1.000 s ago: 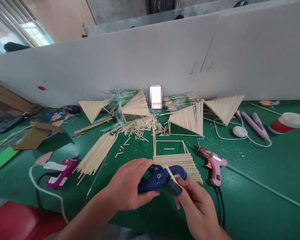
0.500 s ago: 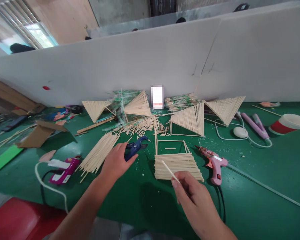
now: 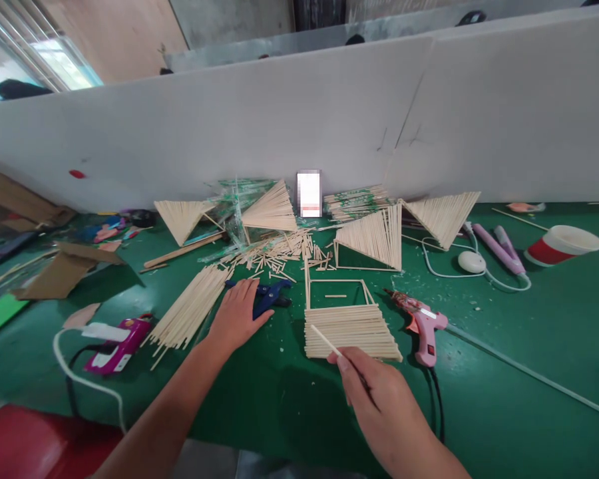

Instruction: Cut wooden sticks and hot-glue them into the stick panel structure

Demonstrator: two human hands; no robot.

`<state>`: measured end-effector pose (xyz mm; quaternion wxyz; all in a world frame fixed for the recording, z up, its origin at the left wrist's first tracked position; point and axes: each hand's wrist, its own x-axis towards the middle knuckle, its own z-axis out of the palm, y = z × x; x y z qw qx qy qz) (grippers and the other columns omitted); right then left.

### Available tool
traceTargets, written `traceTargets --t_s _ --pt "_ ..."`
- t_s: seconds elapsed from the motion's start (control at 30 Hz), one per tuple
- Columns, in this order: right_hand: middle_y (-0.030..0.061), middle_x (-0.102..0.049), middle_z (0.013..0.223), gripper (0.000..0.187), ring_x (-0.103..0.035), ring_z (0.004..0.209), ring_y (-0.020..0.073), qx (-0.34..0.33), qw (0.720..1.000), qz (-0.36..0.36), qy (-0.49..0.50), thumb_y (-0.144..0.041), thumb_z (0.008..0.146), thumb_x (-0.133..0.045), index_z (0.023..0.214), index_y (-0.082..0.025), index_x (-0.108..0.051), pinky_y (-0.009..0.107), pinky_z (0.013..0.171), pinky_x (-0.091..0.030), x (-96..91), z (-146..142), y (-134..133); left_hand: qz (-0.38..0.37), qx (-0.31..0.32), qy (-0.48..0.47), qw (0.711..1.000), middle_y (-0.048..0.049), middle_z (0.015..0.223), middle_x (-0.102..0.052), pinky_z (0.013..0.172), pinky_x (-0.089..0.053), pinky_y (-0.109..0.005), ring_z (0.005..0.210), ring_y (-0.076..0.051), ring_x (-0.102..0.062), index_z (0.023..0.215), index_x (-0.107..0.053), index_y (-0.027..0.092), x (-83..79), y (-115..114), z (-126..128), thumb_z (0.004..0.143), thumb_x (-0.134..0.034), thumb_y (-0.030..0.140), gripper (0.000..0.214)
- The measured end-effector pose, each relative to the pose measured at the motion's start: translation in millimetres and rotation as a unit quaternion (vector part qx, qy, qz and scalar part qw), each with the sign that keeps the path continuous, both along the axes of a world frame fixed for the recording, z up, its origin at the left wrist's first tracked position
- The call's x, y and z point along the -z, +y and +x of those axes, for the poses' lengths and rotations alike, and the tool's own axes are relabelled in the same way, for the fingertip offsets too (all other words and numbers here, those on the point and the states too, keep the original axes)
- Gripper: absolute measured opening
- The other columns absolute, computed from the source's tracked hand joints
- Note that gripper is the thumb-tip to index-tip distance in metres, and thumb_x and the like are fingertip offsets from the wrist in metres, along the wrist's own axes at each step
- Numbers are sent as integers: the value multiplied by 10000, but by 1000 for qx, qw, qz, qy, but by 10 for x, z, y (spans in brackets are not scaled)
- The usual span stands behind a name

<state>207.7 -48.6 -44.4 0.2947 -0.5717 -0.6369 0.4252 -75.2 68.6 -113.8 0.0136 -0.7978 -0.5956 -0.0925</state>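
My left hand (image 3: 237, 316) lies on the green table with its fingers resting over the blue cutter (image 3: 269, 296), which lies flat beside a pile of long sticks (image 3: 192, 307). My right hand (image 3: 374, 392) pinches one thin wooden stick (image 3: 324, 338) that points up and left over the near edge of the flat panel of glued sticks (image 3: 349, 329). The panel's open square frame (image 3: 337, 286) extends behind it.
A pink glue gun (image 3: 422, 322) lies right of the panel, a magenta glue gun (image 3: 120, 342) at the left. Triangular stick panels (image 3: 374, 236), loose stick offcuts (image 3: 274, 256), a white mouse-like puck (image 3: 472, 261), a red-and-white cup (image 3: 562, 243) and cardboard (image 3: 62, 273) surround them. A white partition (image 3: 299, 126) closes the back.
My left hand carried the blue cutter away from my right hand and laid it on the table at the left. My right hand kept the stick and moved over the panel.
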Motion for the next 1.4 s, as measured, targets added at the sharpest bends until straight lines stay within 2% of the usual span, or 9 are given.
traceTargets --t_s 0.07,0.17,0.23,0.33,0.43,0.63,1.1,1.23,1.4 --pt "-15 -540 552 406 -518 496 161 -10 1000 -17 -8 -428 972 -320 922 -209 -658 261 515 -377 -6 -11 4 16 15 -27 999 -208 1404 -474 1070 -356 -559 1321 -387 -418 1375 -403 118 -55 -33 33 842 -560 523 687" --pt "-10 -561 550 393 -544 505 165 -34 998 -41 -19 -392 972 -304 901 -215 -647 261 524 -383 -22 -20 10 46 52 -79 994 -158 1423 -473 1085 -375 -504 1340 -310 -424 1378 -377 178 -301 -209 176 917 -484 436 539" --pt "11 -619 611 378 -583 563 176 -48 997 -39 -41 -372 971 -306 849 -221 -630 268 558 -390 -32 -21 12 52 94 -107 988 -105 1304 -587 1028 -448 -398 1220 -231 -549 1331 -422 222 -535 -387 329 936 -476 376 428" --pt "47 -684 734 357 -630 672 199 -58 996 -26 -65 -358 970 -313 794 -220 -591 284 620 -399 -37 -20 9 29 253 -138 957 -55 1069 -705 831 -517 -309 930 -179 -668 1246 -513 237 -845 -612 583 897 -577 321 365" --pt "50 -685 735 353 -622 646 201 -66 994 -10 -92 -364 978 -299 793 -221 -564 286 595 -380 -36 -21 -6 0 295 -129 947 -25 899 -714 718 -494 -290 812 -169 -656 1104 -585 212 -991 -689 756 904 -573 293 216" --pt "23 -662 658 349 -589 544 171 -72 992 28 -103 -354 994 -305 779 -228 -550 265 515 -340 -23 -26 -43 -12 276 -113 954 3 739 -662 630 -418 -278 684 -152 -591 875 -617 203 -1013 -650 815 911 -554 273 101" --pt "50 -684 740 363 -641 675 205 -46 999 -3 -18 -388 1000 -293 880 -214 -588 284 621 -426 17 -43 -12 5 271 -105 957 9 628 -625 559 -344 -278 572 -139 -526 808 -633 201 -997 -743 871 930 -485 241 195" --pt "29 -666 723 318 -632 658 194 -22 1000 -12 0 -395 992 -327 979 -210 -585 283 621 -441 2 -19 -24 -22 171 -130 976 26 624 -643 559 -375 -249 558 -122 -545 797 -669 226 -1005 -637 791 915 -515 323 217" --pt "14 -602 686 311 -589 627 153 -62 995 43 67 -350 967 -421 780 -214 -630 258 588 -460 -89 97 -27 19 -17 -160 987 -4 647 -664 577 -414 -264 564 -147 -568 841 -701 210 -959 -46 427 877 -533 404 258"
